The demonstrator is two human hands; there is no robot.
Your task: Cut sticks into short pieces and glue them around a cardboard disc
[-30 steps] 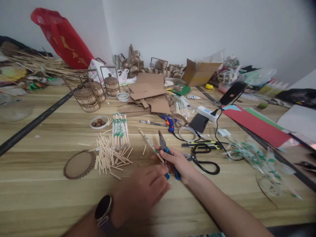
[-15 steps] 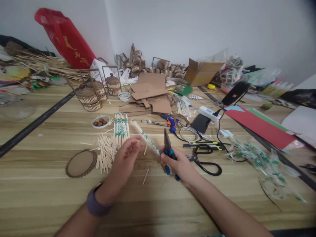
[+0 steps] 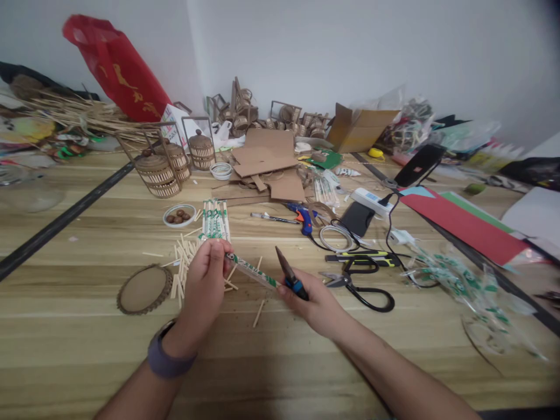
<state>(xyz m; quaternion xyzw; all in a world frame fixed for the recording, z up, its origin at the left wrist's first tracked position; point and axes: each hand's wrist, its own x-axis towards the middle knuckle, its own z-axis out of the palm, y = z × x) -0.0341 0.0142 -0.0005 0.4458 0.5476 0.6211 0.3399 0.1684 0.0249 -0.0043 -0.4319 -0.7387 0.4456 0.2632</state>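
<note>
A pair of disposable chopsticks (image 3: 252, 270) in a clear wrapper with green print stretches between my two hands. My left hand (image 3: 209, 269) is closed on its far left end, thumb on top. The fingertips of my right hand (image 3: 312, 297) pinch the other end. That same right hand also grips long-nose pliers (image 3: 289, 271) with blue and black handles, their jaws pointing up and left. Behind my left hand lie more wrapped chopsticks (image 3: 215, 217) and a pile of short cut sticks (image 3: 180, 265), partly hidden by the hand.
Black-handled scissors (image 3: 370, 297) and a utility knife (image 3: 361, 258) lie right of my right hand. A round cardboard disc (image 3: 144, 290) is at left, near a bowl of brown beads (image 3: 179, 216). Beyond are a blue glue gun (image 3: 307, 219), cardboard sheets (image 3: 266, 153) and small baskets (image 3: 155, 174).
My left hand has moved left and closed on the wrapped chopsticks' far end. The packet has tilted lower, toward level, and the pliers have turned and shifted slightly left.
</note>
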